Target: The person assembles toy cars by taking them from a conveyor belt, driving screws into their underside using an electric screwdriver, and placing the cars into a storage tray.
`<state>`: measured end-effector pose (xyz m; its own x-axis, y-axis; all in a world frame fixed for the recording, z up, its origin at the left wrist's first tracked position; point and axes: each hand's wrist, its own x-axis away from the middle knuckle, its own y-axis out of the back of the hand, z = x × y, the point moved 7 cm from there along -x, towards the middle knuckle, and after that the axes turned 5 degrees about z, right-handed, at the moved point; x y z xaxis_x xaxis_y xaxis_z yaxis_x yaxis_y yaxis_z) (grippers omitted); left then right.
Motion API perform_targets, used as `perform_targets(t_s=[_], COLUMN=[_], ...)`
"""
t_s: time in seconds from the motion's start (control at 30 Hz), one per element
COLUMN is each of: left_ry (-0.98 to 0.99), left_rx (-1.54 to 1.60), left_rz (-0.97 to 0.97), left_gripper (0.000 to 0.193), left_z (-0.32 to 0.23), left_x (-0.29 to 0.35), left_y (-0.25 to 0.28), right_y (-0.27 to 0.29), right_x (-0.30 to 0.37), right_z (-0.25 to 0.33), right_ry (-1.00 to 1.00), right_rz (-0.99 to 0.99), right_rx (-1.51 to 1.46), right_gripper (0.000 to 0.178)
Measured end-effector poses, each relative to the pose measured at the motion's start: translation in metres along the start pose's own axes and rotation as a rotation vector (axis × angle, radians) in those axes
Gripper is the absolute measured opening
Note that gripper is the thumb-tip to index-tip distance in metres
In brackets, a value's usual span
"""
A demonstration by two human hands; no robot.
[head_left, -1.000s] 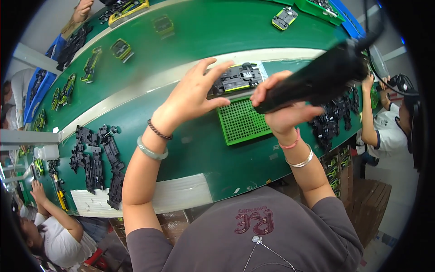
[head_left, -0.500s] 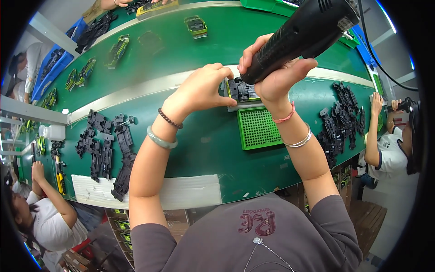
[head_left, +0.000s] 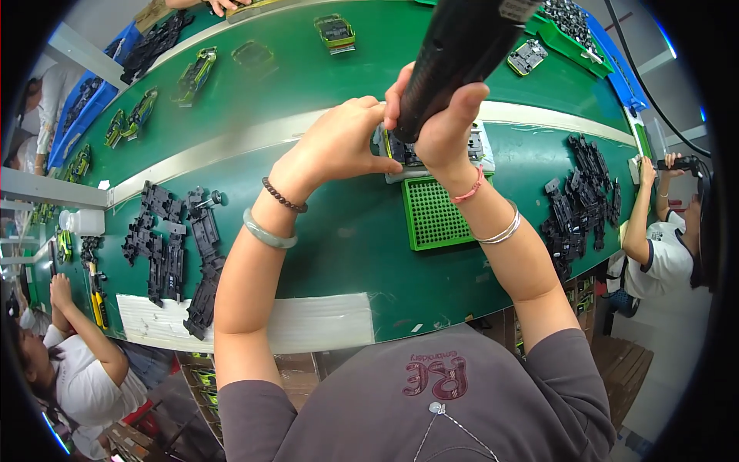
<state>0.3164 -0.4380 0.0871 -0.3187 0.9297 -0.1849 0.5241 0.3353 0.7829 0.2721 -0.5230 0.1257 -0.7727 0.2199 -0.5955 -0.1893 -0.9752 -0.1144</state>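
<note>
In my right hand (head_left: pixel 446 131) is a black power screwdriver (head_left: pixel 462 58), gripped upright with its lower end pointing down at a toy car (head_left: pixel 399 152). My left hand (head_left: pixel 335 146) is curled round the left end of that car, thumb at its near side and fingers at the far side. The car lies wheels-up with its black underside showing, on a pale holder (head_left: pixel 483 158). The screwdriver's tip is hidden behind my right hand. Just on the near side of the holder sits a green tray (head_left: pixel 412 231) with a grid of small holes.
Black plastic chassis parts lie in piles at left (head_left: pixel 158 246) and right (head_left: pixel 577 204). Beyond a pale rail, a green belt (head_left: pixel 292 77) carries several green toy cars (head_left: pixel 336 32). A green bin (head_left: pixel 566 46) of small parts stands far right. Co-workers (head_left: pixel 88 362) sit on both sides.
My right hand has moved left with the screwdriver, uncovering the holder's right end. My left hand stays on the car. A light-coloured car body on the far right belt has come into view.
</note>
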Motion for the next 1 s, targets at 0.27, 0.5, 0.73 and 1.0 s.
perform_targets(t_s=[0.27,0.5,0.73,1.0], left_ry=[-0.012,0.028,-0.14,-0.218], left_rx=[0.054,-0.097,-0.193,-0.311], left_rz=[0.018,0.05,-0.176,-0.222], left_gripper=[0.05,0.053,0.044,0.019], left_z=[-0.014,-0.019,-0.073,-0.092], left_x=[-0.004,-0.001,-0.011,-0.044], left_y=[0.01,0.002,0.0,-0.057], right_y=[-0.003,0.017,0.144,0.177], right_x=[-0.003,0.003,0.064,0.122], right_z=[0.002,0.011,0.09,0.049], right_ry=[0.035,-0.021,-0.026,0.006], right_rz=[-0.034,-0.108,-0.368,-0.487], right_rx=[-0.026,-0.194,0.09,0.069], right_gripper=[0.071,0.077,0.092,0.076])
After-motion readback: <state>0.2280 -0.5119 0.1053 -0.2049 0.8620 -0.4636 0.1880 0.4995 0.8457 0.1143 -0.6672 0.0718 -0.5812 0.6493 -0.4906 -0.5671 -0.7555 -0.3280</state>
